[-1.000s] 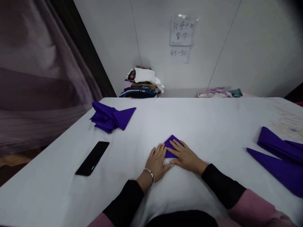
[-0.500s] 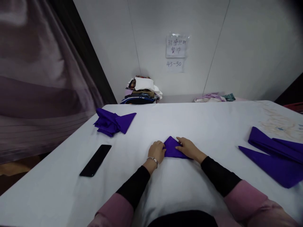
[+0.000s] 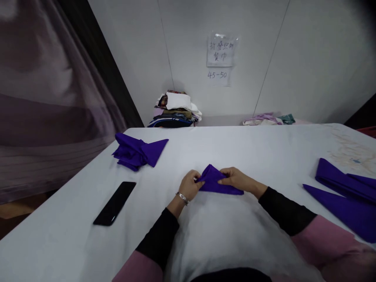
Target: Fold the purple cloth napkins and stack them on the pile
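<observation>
A purple cloth napkin (image 3: 213,181), folded into a triangle with its tip pointing away from me, is between my hands near the middle of the table. My left hand (image 3: 190,185), with a silver bracelet at the wrist, pinches the napkin's left edge between thumb and fingers. On the right side, my right hand (image 3: 235,179) grips the other edge, its thumb on top and its fingers behind. The upper left edge looks slightly raised and curled. What lies under the fingers is hidden.
On the white-covered table (image 3: 141,243) lie a black phone (image 3: 115,203) at left, a crumpled purple napkin (image 3: 138,152) behind it, and more folded purple cloth (image 3: 346,203) at right. Beyond the far edge are a clothes stack (image 3: 176,109) and some fabric (image 3: 264,119). A paper sign (image 3: 220,53) hangs on the wall.
My left hand has moved a little left and now pinches the napkin's edge. My right hand has its thumb over the cloth. More of the napkin's lower right corner shows, and its tip looks lifted.
</observation>
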A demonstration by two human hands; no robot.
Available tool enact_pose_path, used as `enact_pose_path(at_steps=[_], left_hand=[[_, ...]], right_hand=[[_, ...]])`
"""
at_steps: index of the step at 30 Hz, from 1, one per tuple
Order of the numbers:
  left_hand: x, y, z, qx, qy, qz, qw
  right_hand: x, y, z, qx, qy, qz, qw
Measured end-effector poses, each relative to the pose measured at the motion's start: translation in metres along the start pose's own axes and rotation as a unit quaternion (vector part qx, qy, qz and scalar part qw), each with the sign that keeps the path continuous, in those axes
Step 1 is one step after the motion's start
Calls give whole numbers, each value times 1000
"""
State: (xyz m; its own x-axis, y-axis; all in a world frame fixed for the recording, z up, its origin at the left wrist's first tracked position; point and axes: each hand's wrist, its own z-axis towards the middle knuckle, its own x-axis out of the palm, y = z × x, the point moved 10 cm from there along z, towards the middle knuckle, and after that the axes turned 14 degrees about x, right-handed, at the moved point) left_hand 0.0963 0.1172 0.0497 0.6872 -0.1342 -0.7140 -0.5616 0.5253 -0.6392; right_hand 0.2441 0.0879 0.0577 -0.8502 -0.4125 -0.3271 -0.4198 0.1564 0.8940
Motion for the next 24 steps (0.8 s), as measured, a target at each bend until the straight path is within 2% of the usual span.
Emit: enact_pose_path(at_steps=[1, 2, 4, 5, 6, 7, 10, 12, 17, 21, 24], left_hand=[[-16, -11, 5, 34, -40, -1, 999], [-34, -26, 9, 89, -93, 3, 992], [-57, -54, 10, 198, -160, 45, 966], [-60, -63, 8, 241, -164, 77, 954], [-54, -68, 6, 267, -140, 112, 947], [-41, -67, 4, 283, -97, 143, 943], [3, -48, -14, 286, 49, 182, 940], [18, -35, -30, 274, 83, 167, 943], [15, -28, -50, 257, 72, 117, 956], [6, -37, -45, 222, 48, 110, 968], [-5, -37, -40, 181, 7, 126, 975]], right_hand=[[-11, 22, -6, -65, -62, -60, 994], [-20, 44, -16, -135, -128, -124, 975], [-22, 75, -36, -258, -229, -245, 906], [-16, 79, -43, -297, -251, -293, 874], [-8, 76, -45, -317, -256, -330, 851], [2, 66, -44, -323, -245, -357, 842], [32, 21, -38, -308, -180, -385, 851], [44, -2, -42, -309, -167, -378, 857], [48, -21, -51, -299, -165, -351, 872], [48, -23, -49, -286, -156, -355, 876], [48, -23, -49, -286, -155, -350, 878]])
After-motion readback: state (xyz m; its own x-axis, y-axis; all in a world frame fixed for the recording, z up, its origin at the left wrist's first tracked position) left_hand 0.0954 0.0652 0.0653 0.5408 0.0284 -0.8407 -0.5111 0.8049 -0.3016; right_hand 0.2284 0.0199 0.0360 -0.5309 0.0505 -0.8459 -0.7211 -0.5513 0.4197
